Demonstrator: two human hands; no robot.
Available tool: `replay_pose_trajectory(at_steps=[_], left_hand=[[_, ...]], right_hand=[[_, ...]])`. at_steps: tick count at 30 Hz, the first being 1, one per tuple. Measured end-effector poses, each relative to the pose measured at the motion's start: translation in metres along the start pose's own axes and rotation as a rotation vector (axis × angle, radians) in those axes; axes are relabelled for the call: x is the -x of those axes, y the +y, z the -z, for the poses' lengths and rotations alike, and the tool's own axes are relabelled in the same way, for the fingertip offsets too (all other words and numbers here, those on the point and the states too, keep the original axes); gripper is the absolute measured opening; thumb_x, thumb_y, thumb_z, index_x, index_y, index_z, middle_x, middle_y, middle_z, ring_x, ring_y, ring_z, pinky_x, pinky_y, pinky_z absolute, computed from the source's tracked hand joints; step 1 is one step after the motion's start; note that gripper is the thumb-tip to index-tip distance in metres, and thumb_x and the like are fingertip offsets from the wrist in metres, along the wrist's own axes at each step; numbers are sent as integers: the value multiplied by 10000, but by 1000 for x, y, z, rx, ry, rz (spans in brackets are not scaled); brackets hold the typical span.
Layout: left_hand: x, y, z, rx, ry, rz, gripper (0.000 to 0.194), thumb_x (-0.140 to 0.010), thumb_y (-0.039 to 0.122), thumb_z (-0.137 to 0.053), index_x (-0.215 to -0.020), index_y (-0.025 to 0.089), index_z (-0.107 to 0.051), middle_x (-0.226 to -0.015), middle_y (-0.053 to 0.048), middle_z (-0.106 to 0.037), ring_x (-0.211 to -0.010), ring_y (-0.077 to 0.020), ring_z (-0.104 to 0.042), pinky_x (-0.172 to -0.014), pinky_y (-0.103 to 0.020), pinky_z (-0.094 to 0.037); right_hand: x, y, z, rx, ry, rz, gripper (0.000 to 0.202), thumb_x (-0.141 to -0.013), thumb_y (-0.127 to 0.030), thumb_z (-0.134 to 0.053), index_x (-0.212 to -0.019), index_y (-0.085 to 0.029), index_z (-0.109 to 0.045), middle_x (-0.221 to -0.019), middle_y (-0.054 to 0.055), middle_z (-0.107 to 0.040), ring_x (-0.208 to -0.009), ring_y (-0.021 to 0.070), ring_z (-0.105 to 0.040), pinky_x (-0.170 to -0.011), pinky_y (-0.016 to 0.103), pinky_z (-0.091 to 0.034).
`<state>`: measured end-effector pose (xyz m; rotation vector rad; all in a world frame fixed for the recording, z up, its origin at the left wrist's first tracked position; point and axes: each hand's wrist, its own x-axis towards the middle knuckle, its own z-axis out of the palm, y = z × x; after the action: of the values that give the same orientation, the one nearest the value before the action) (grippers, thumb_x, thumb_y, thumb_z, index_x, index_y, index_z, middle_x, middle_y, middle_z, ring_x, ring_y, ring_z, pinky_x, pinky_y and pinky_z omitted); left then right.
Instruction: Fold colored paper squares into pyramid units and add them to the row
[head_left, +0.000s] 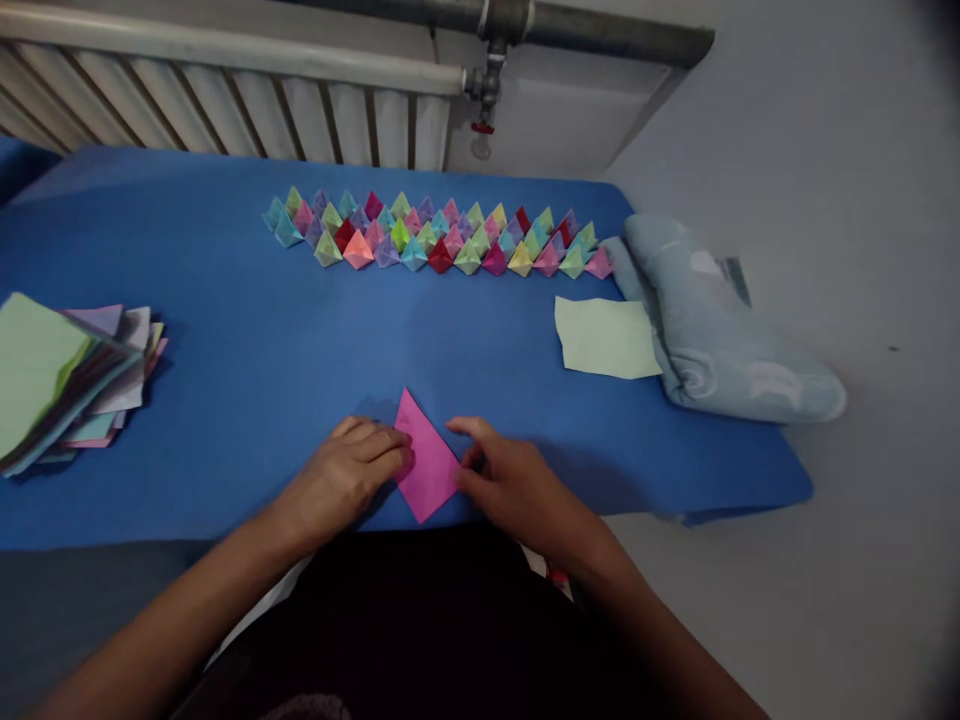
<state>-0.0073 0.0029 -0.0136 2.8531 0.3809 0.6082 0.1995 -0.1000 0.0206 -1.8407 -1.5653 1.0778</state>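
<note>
A bright pink sheet of origami paper (426, 470), folded into a kite shape, lies on the blue cloth near the edge closest to me. My left hand (347, 470) is closed at its left side, fingertips bent and pressed on the paper. At the right corner, the thumb and a curled finger of my right hand (510, 485) hold the paper, while the index finger sticks out above the edge. Beyond my hands stand rows of small folded paper pieces (413, 255) in many colours, pointed tips upward.
A pile of coloured paper sheets (37, 375) lies at the left. One pale green sheet (607, 338) rests at the right beside a rolled grey-blue blanket (720, 320). A white radiator (225, 100) and a pipe valve (489, 90) are behind the blue-covered surface (247, 350).
</note>
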Motion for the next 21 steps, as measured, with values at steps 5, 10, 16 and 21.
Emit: replay_pose_trajectory(at_steps=[5, 10, 16, 21], left_hand=[[1, -1, -2, -13, -11, 22, 236, -968, 107, -414, -992, 176, -638, -1014, -53, -723, -887, -170, -647, -792, -334, -435], [4, 2, 2, 18, -36, 28, 213, -950, 136, -441, -1042, 181, -629, -1060, -68, -712, -945, -189, -649, -845, -366, -437], [6, 5, 10, 65, -108, 45, 247, -890, 220, -538, -1125, 169, -595, -1156, -98, -679, -1036, -225, -625, -914, -402, -411], [8, 7, 3, -15, -51, 24, 242, -900, 288, -566, -1103, 161, -598, -1151, -110, -683, -1025, -235, -626, -907, -404, -414]], right_hand=[[3, -2, -1, -3, 31, -39, 424, -890, -240, -542, -1313, -254, -520, -796, -12, -653, -676, 140, -579, -639, 274, -404], [-1, 2, 0, -227, -78, -103, 392, -873, -277, -584, -1263, -273, -541, -783, -32, -613, -616, 99, -531, -589, 238, -391], [-6, 1, -9, -504, -101, -174, 358, -841, -245, -596, -1195, -245, -545, -705, -60, -527, -501, 69, -470, -499, 217, -370], [-7, 3, -13, -545, -25, -209, 209, -850, -198, -526, -1055, -225, -562, -615, -80, -498, -465, 69, -457, -497, 212, -375]])
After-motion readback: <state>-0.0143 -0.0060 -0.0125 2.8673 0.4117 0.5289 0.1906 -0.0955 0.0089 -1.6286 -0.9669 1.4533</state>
